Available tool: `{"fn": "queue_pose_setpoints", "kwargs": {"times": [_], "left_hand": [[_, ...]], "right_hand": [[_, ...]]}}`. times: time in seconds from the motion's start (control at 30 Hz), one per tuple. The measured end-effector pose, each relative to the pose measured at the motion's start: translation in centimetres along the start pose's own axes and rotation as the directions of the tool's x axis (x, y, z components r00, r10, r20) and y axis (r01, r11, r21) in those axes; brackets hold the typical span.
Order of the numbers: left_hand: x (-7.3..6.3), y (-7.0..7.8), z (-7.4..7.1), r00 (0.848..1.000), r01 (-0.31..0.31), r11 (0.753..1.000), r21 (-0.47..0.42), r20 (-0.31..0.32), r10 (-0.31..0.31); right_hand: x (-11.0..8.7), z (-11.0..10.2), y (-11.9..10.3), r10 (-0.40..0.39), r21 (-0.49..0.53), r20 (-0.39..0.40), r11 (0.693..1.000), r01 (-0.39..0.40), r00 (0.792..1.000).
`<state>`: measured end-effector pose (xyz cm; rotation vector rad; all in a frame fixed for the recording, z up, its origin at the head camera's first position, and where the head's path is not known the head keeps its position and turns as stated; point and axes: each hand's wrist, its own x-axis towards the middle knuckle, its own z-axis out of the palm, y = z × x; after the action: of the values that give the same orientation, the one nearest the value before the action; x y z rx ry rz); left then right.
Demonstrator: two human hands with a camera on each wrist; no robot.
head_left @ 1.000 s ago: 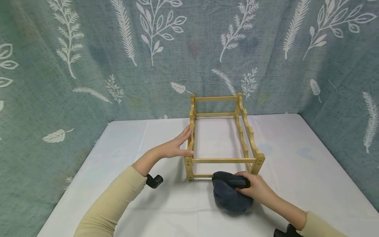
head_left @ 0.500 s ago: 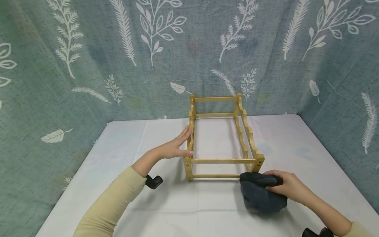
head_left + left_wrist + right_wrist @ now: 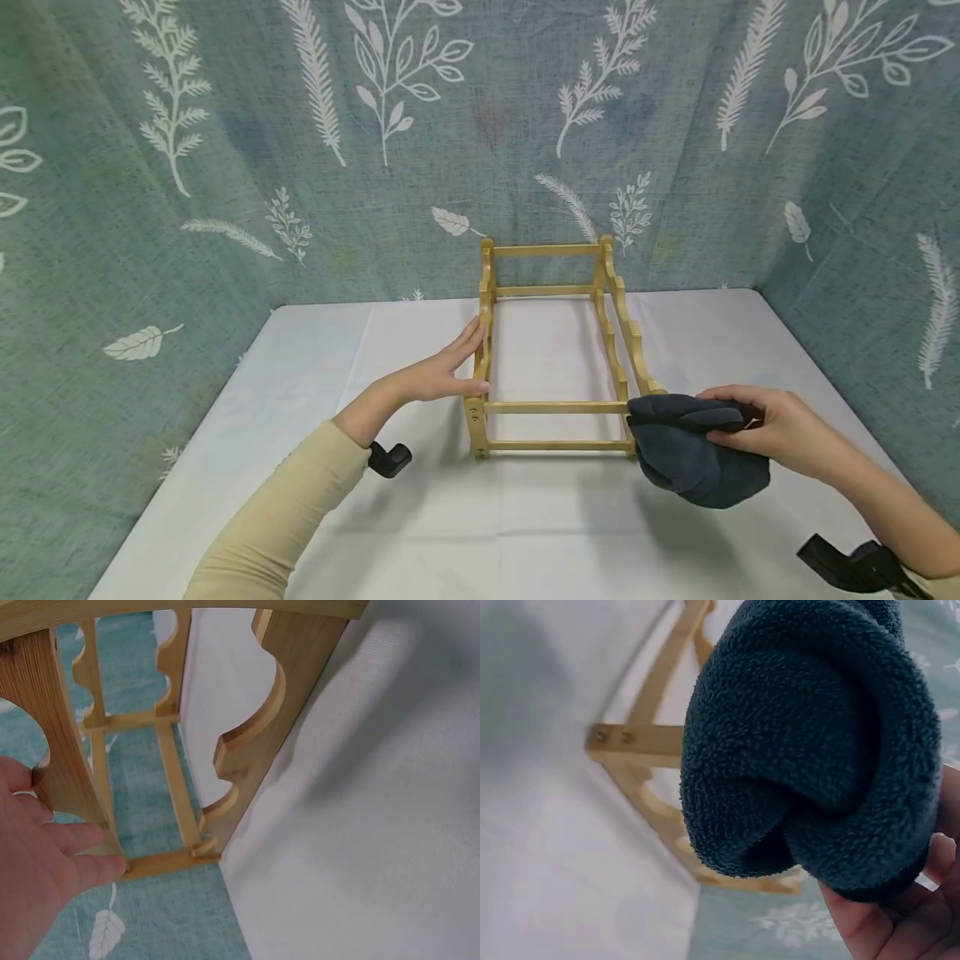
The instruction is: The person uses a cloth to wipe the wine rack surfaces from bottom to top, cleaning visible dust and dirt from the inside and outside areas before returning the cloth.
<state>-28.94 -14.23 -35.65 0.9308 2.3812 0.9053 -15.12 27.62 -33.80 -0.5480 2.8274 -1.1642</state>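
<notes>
A dark blue towel [image 3: 697, 454], bunched up, is held by the right hand [image 3: 787, 429] between thumb and fingers. In the head view it hides the near right corner of a wooden rack [image 3: 570, 407]; whether it touches the wood cannot be told. Seen from the right wrist, the towel's looped pile [image 3: 802, 742] fills the middle, with a screwed rack post [image 3: 634, 742] behind it. The left hand [image 3: 435, 375] rests against the rack's left side, thumb spread from extended fingers. In the left wrist view its fingertips [image 3: 97, 870] touch the notched side panel [image 3: 75, 750].
The rack stands on a white-covered table [image 3: 390, 533]. A green leaf-patterned curtain [image 3: 420, 192] hangs behind the table and at both sides. Black wrist devices [image 3: 390, 459] are worn on both arms.
The right hand has carried the towel rightward from the rack's near lower bar, past its near right corner, and then up a little. The left hand and the rack have stayed put.
</notes>
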Motion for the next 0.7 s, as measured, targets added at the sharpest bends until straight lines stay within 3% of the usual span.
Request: {"fn": "queue_pose_setpoints", "kwargs": {"times": [0.17,0.33,0.43,0.53,0.7], "left_hand": [[0.0,0.0,0.0,1.0,-0.001,1.0,0.001,0.003,0.001],[0.0,0.0,0.0,1.0,0.003,1.0,0.007,0.001,-0.003],[0.0,0.0,0.0,1.0,0.003,1.0,0.004,0.002,-0.003],[0.0,-0.1,0.0,1.0,0.004,1.0,0.001,0.001,-0.004],[0.0,-0.1,0.0,1.0,0.005,1.0,-0.002,0.004,-0.005]], "right_hand": [[0.4,2.2,1.3,0.063,-0.016,0.068,0.998,-0.062,0.996],[0.8,5.0,3.5,0.143,-0.033,0.151,0.99,-0.14,0.978],[1.0,5.8,4.4,0.157,-0.039,0.163,0.987,-0.153,0.974],[1.0,5.9,4.4,0.143,-0.052,0.15,0.989,-0.137,0.978],[0.7,5.0,2.4,0.096,-0.063,0.108,0.994,-0.09,0.989]]}}
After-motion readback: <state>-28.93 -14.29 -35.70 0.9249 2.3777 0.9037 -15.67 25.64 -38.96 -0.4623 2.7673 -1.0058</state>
